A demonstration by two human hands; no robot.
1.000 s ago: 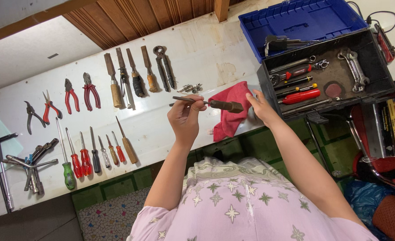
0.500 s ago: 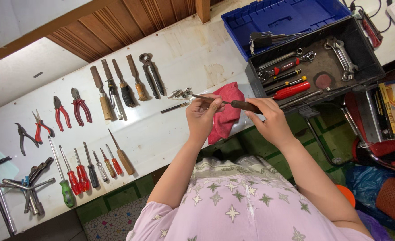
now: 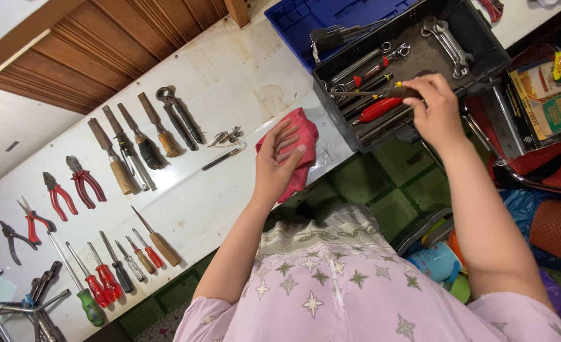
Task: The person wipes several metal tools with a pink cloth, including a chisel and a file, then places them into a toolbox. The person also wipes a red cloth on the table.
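Right hand pinching a slim, stiff, light steel screwdriver by its dark handle, left hand spread flat on the soft, limp red cloth

On the table lie four red-handled pliers, four chisels and one pink cloth.

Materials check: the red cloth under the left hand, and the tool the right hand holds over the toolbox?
Red cloth: looks like soft woven fabric, matte, creased and draping off the table edge. Tool in the right hand: thin grey metal shaft, dull; dark handle, likely plastic or wood, mostly covered.
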